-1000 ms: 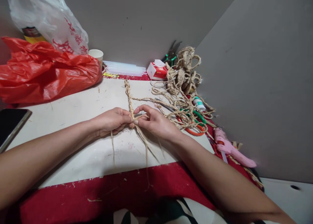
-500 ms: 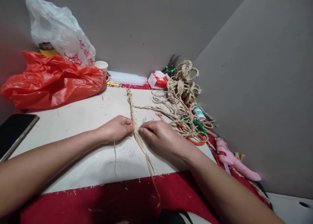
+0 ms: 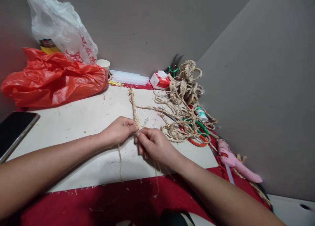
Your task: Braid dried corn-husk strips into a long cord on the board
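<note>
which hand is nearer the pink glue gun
Right. The right hand is at the braid, left of the glue gun; the left hand is at the braid too, farther left.

From my end I read a craft corner: grey panels (image 3: 268,88) around a bench (image 3: 73,121) bearing a fibre braid (image 3: 134,107), coiled cord (image 3: 182,87), scissors (image 3: 199,144) and a pink glue gun (image 3: 230,159).

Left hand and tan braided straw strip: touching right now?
Touching. The head view shows the left hand with its fingertips closed on the tan braided straw strip.
</note>
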Motion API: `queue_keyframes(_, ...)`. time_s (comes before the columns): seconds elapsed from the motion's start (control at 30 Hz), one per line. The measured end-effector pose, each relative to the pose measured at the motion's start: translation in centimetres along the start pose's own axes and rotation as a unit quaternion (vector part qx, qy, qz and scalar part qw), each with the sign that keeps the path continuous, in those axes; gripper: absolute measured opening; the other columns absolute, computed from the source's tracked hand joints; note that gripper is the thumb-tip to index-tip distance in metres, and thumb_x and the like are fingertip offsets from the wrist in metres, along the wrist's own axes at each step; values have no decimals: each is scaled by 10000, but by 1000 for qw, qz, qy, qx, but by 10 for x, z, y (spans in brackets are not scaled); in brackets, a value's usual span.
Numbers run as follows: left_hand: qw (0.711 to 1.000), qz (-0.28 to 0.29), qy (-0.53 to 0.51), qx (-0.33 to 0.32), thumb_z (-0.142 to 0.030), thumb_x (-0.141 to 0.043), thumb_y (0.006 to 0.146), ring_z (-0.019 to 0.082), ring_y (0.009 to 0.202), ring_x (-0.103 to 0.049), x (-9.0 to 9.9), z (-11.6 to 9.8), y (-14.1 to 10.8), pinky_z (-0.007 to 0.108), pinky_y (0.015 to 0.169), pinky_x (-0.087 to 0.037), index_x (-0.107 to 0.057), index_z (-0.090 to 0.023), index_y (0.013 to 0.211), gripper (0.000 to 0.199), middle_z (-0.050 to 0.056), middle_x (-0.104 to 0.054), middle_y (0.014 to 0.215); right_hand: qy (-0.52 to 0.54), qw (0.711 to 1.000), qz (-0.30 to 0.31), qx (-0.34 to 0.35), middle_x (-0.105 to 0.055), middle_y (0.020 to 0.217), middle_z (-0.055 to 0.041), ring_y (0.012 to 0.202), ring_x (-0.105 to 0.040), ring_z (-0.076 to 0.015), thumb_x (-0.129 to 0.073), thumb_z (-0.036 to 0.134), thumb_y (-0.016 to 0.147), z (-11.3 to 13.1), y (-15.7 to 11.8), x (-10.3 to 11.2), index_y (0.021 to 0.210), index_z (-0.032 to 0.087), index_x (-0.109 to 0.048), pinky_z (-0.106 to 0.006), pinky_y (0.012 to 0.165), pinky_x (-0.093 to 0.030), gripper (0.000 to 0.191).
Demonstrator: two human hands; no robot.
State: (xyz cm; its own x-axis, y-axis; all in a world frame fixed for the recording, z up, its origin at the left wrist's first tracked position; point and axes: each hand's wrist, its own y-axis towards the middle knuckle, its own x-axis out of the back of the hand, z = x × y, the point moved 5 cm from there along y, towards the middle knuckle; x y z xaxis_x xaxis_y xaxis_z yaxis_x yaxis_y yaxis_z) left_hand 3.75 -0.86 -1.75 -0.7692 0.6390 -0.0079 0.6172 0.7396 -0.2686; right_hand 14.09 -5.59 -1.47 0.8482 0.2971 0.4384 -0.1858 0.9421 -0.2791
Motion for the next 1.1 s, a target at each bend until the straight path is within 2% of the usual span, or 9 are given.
queue_keyframes(0.17, 999, -29, -25, 15, -179, -512, 772, 31, 351, -233, -1, -2, -4, 202, 385, -177, -514, -144, 557, 217, -86, -333, 386, -216, 968, -74, 104, -573, 551, -33, 495, -492, -112, -396, 244, 881, 7, -2, 5, 598, 177, -493, -238, 528, -333, 307)
queue_keyframes(0.4, 995, -46, -81, 34, -259, -522, 793, 43, 335, -193, -5, 7, -7, 252, 370, -113, -417, -178, 503, 320, -76, -287, 372, -438, 885, -107, 115, -669, 677, -84, 541, -562, -154, -368, 239, 904, 11, -9, 0, 796, 151, -595, -281, 546, -269, 266)
queue_keyframes(0.5, 995, -47, -81, 29, -273, -519, 806, 43, 337, -198, -6, 6, -8, 253, 374, -112, -423, -177, 508, 327, -73, -290, 378, -448, 880, -109, 116, -676, 703, -92, 548, -564, -157, -364, 241, 902, 12, -9, 1, 832, 141, -603, -283, 544, -271, 268)
queue_keyframes(0.63, 995, -46, -82, 27, -262, -534, 793, 41, 336, -197, -6, 5, -6, 250, 369, -109, -418, -176, 508, 320, -74, -291, 386, -327, 935, -84, 114, -618, 629, -49, 538, -517, -121, -387, 222, 874, 16, -9, 7, 718, 151, -556, -246, 544, -318, 241)
queue_keyframes(0.77, 993, -43, -108, 36, -231, -532, 778, 37, 329, -195, -4, 5, -5, 239, 359, -118, -414, -174, 514, 295, -80, -291, 394, -71, 996, 41, 32, -486, 469, 29, 413, -406, -76, -376, 220, 848, 13, -5, 12, 644, 170, -474, -193, 449, -325, 232)
queue_keyframes(0.83, 992, -45, -111, 40, -224, -524, 777, 38, 327, -191, -3, 4, -5, 233, 357, -121, -451, -169, 540, 255, -84, -295, 394, 54, 992, 113, -30, -458, 426, 57, 338, -342, -62, -371, 253, 849, 7, -3, 15, 681, 174, -472, -179, 381, -288, 212)
queue_keyframes(0.9, 994, -48, -93, 33, -221, -530, 773, 36, 331, -197, -1, 2, -4, 225, 363, -128, -509, -156, 579, 205, -87, -316, 388, 127, 978, 151, -62, -462, 406, 62, 299, -308, -52, -393, 273, 836, 3, 1, 21, 677, 171, -470, -173, 344, -243, 204)
queue_keyframes(1.0, 997, -57, -43, 15, -219, -546, 763, 27, 344, -222, 2, -1, -4, 209, 380, -144, -566, -133, 616, 171, -79, -384, 395, 168, 972, 151, -67, -469, 393, 51, 281, -300, -39, -427, 252, 801, 2, 5, 32, 635, 157, -476, -165, 329, -209, 197)
queue_keyframes(1.1, 998, -54, -16, 11, -218, -547, 764, 23, 348, -230, 2, -1, -2, 201, 388, -149, -577, -127, 620, 173, -78, -399, 394, 177, 972, 138, -63, -472, 394, 47, 281, -309, -42, -430, 284, 814, 4, 2, 29, 643, 157, -477, -166, 331, -221, 219)
